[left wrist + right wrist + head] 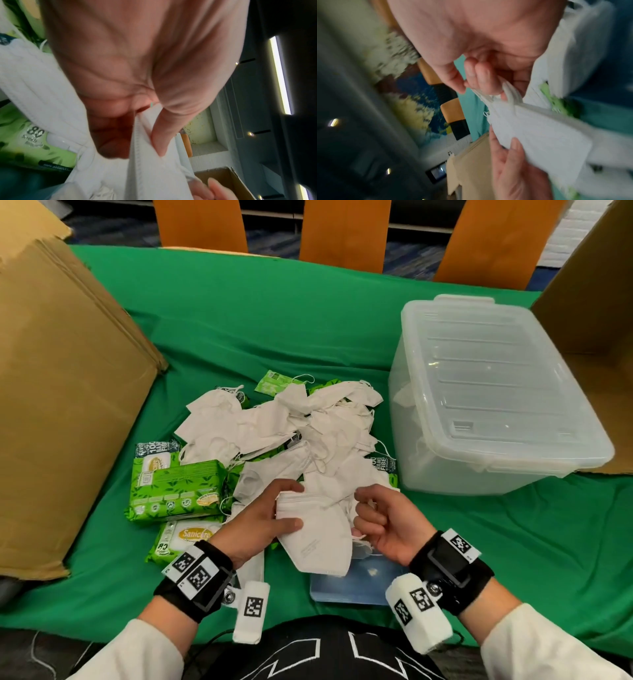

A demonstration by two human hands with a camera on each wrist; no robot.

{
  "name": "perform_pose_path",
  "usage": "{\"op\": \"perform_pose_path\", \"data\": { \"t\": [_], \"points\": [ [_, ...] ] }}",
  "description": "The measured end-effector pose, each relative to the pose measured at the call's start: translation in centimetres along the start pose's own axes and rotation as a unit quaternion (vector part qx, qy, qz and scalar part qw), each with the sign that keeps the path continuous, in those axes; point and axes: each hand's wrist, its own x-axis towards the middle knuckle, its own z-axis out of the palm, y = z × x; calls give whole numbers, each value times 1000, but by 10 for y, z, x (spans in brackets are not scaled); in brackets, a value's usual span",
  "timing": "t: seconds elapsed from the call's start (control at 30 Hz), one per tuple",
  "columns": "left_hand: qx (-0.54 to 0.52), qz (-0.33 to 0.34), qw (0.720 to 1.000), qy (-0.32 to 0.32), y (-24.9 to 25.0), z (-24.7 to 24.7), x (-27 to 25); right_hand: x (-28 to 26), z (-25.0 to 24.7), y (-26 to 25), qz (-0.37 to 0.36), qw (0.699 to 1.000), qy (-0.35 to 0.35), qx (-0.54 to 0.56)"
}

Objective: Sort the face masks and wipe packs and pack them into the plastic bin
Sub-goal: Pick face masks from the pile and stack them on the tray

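White sleeves [534, 648], black wrist straps [195, 587] bearing white square-coded tags.

A table draped in green cloth [308, 313] carries everything. A tall cardboard box [65, 392] stands at its left. A clear plastic bin [493, 395] sits at right, with a second cardboard box [589, 302] just behind it. In the middle lies a heap of white masks [291, 426] over green wipe packs [174, 491]. Near the front edge lies a flat bluish item [356, 583], perhaps a lid or a pack.
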Motion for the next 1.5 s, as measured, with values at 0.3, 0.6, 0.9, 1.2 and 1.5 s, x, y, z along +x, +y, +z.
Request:
{"op": "perform_pose_path", "data": {
  "t": [0.3,0.6,0.9,1.2,1.5],
  "points": [
    [98,81,991,40,17,6,8,8,-22,4,-136,904,34,-405],
    [118,81,987,70,10,18,6,-4,-27,3,-128,934,12,-332],
    [358,135,924,30,3,17,1,-17,-50,-18,-79,968,26,-235],
    [302,108,947,26,-15,25,14,-25,-72,-31,-98,993,-12,-58],
    [510,102,854,11,-54,50,19,4,-99,8,-78,851,24,-519]
  ]
}}
